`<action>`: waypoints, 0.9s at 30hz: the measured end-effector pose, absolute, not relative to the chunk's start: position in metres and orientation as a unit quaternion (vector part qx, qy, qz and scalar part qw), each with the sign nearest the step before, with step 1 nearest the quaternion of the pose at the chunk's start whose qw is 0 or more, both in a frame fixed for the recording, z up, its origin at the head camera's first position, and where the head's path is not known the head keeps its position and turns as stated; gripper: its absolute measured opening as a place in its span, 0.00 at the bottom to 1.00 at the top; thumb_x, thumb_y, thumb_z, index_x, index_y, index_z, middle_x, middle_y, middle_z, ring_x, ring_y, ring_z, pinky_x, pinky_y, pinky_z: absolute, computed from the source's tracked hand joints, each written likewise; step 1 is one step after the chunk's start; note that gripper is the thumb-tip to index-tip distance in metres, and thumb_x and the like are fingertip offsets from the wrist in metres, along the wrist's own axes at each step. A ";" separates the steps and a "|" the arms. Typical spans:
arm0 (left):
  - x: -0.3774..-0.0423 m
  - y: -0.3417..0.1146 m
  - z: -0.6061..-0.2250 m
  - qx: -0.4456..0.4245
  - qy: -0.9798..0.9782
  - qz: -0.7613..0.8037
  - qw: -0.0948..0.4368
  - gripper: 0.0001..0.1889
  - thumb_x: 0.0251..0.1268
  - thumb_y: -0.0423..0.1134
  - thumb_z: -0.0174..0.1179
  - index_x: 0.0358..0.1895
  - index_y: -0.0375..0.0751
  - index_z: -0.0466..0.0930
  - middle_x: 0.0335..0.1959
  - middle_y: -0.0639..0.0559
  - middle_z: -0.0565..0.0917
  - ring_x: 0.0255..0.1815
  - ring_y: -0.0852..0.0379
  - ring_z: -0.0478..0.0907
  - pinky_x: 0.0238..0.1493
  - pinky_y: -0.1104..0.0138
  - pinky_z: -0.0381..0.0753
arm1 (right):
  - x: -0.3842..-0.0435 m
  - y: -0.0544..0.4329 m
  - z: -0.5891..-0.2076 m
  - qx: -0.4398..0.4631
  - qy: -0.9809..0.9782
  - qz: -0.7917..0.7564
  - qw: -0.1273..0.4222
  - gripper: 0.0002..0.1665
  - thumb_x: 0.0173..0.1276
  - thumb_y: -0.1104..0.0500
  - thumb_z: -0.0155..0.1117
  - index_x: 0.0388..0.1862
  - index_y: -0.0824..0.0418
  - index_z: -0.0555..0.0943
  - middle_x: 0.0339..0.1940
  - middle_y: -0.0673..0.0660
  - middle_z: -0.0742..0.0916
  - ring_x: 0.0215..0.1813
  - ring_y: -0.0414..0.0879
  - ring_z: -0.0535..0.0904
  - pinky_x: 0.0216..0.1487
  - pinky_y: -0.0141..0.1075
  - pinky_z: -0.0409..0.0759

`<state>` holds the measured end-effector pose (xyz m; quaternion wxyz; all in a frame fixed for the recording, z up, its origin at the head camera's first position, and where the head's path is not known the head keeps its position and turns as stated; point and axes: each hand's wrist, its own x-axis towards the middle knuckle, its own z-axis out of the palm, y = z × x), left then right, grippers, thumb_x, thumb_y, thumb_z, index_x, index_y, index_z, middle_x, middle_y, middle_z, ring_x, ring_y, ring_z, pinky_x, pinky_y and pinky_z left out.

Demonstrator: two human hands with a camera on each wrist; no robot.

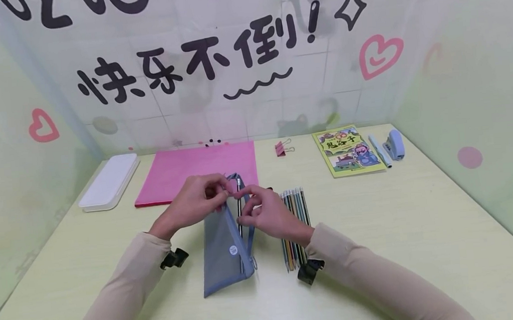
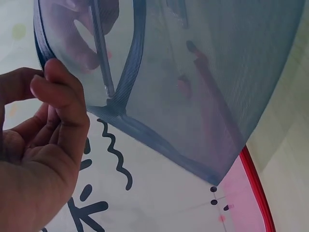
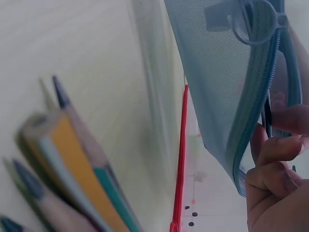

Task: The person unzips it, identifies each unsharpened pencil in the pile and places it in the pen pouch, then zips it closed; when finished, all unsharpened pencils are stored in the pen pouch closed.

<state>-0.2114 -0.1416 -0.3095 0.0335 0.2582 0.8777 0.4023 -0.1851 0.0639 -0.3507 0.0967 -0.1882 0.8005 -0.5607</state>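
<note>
A blue-grey mesh pencil pouch point(image 1: 220, 253) is held tilted over the table with its zipper undone. My left hand point(image 1: 198, 199) pinches the zipper edge near its far end, fingers curled over the band in the left wrist view. A dark pencil point(image 2: 100, 48) lies lengthwise inside the opening. My right hand point(image 1: 272, 214) reaches over the near band, its thumb and finger meeting on that pencil at the opening; the mesh partly veils these fingertips. Beside the pouch, under my right wrist, lies a row of several pencils point(image 1: 293, 202), with sharpened tips toward me.
Behind the pouch lies a pink folder point(image 1: 184, 165) with a red edge. A white case point(image 1: 111, 184) is at the left. Toward the back right are a binder clip point(image 1: 281, 149), a yellow booklet point(image 1: 348, 150), a light blue pen point(image 1: 379, 150) and a blue stapler point(image 1: 395, 145).
</note>
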 end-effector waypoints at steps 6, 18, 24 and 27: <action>-0.208 -0.139 -0.311 0.274 0.868 0.412 0.040 0.06 0.70 0.31 0.56 0.41 0.40 0.83 0.26 0.49 0.83 0.24 0.56 0.79 0.29 0.69 0.80 | -0.186 0.059 -0.354 -0.189 0.811 -0.544 0.105 0.28 0.63 0.68 0.67 0.62 0.60 0.74 0.31 0.55 0.87 0.26 0.42 0.82 0.32 0.32 0.78; -0.210 -0.136 -0.313 0.284 0.861 0.420 0.042 0.07 0.70 0.31 0.55 0.41 0.40 0.83 0.26 0.49 0.84 0.24 0.56 0.80 0.29 0.69 0.81 | -0.184 0.059 -0.348 -0.224 0.830 -0.502 0.091 0.33 0.62 0.69 0.66 0.67 0.58 0.73 0.34 0.56 0.90 0.31 0.41 0.82 0.33 0.31 0.78; -0.210 -0.135 -0.313 0.276 0.862 0.424 0.043 0.06 0.70 0.32 0.56 0.41 0.40 0.83 0.25 0.49 0.84 0.24 0.56 0.80 0.29 0.69 0.81 | -0.186 0.060 -0.347 -0.226 0.834 -0.495 0.093 0.28 0.62 0.68 0.67 0.62 0.60 0.76 0.33 0.57 0.90 0.32 0.40 0.83 0.32 0.31 0.79; -0.211 -0.134 -0.313 0.278 0.862 0.422 0.045 0.06 0.70 0.32 0.55 0.41 0.41 0.83 0.26 0.49 0.84 0.24 0.56 0.80 0.28 0.69 0.80 | -0.186 0.060 -0.346 -0.221 0.837 -0.491 0.093 0.31 0.63 0.68 0.66 0.66 0.58 0.75 0.35 0.57 0.90 0.32 0.41 0.83 0.31 0.32 0.79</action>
